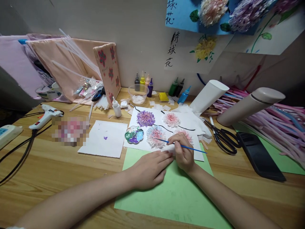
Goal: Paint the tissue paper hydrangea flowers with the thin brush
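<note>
My right hand [183,151] is closed around a blue paintbrush [194,149]. The brush tip meets a ruffled paper flower [155,136] coloured pale blue and pink. My left hand [151,168] lies flat, fingers stretched, at the lower edge of the white sheet [199,152] that carries the flowers. A purple flower [145,118] and a pink flower [171,119] sit above, with black painted lines near them. Another pink flower [187,135] is partly hidden by my right hand. Left of the blue-pink flower stands a small paint palette [134,135] with green, purple and blue paint.
Under the white sheet lies green paper [166,203]. To the left are a paint-spotted white sheet [105,143] and a glue gun [45,117]. Scissors [224,138], a phone [259,156] and a grey bottle [250,106] are at right. Paint bottles [142,79] line the wall.
</note>
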### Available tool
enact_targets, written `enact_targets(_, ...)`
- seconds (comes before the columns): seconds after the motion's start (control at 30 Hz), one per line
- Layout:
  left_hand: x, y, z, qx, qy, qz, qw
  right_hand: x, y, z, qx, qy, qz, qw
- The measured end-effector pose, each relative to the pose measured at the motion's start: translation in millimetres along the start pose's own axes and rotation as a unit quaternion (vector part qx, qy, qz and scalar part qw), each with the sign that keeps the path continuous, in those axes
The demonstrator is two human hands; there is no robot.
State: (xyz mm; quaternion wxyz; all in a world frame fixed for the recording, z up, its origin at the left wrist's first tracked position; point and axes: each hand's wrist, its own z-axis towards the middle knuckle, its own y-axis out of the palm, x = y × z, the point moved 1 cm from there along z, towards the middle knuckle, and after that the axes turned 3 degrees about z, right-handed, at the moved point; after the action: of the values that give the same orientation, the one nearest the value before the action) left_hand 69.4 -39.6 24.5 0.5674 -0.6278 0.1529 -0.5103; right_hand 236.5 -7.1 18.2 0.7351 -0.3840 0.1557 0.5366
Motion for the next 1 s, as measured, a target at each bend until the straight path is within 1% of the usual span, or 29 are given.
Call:
enact_targets(0.1, 0.3, -0.3, -0.3, -0.004, -0.004, 0.001, 1.000, 0.7, 0.0, -0.3, 0.018, 0.002, 0.013, 1.000)
enact_targets(0.2, 0.3, -0.6, 0.1, -0.001, -0.002, -0.001, 1.000, 0.7, 0.7, -0.5, 0.000, 0.001, 0.008, 1.000)
enact_targets(0.33, 0.0, -0.4, 0.6, 0.004, -0.002, 0.000, 1.000, 0.3, -0.2, -1.0, 0.014, -0.010, 0.020, 1.000)
enact_targets(0.43, 0.1, -0.2, 0.7, 0.007, 0.002, -0.002, 1.000, -0.3, -0.4, -1.3, 0.002, -0.013, 0.014, 1.000)
enact_targets(0.53, 0.2, 0.2, 0.5, 0.010, 0.000, -0.006, 1.000, -1.4, -0.8, -1.1, 0.013, -0.018, 0.014, 1.000)
enact_targets(0.67, 0.4, 0.1, 0.4, 0.008, 0.001, -0.004, 1.000, -1.7, -1.3, -1.0, -0.005, -0.020, 0.001, 1.000)
enact_targets(0.8, 0.5, -0.3, 1.3, 0.010, 0.003, 0.004, 1.000, -2.1, -1.9, -2.0, 0.017, -0.027, 0.001, 1.000)
enact_targets(0.87, -0.1, 0.6, 1.9, 0.014, 0.009, 0.003, 1.000, -4.0, 0.5, -1.3, -0.023, -0.031, -0.012, 0.999)
enact_targets(1.0, -2.6, 4.4, 1.5, 0.014, 0.007, 0.013, 1.000, -10.3, 9.4, 2.6, -0.162, -0.040, -0.067, 0.984)
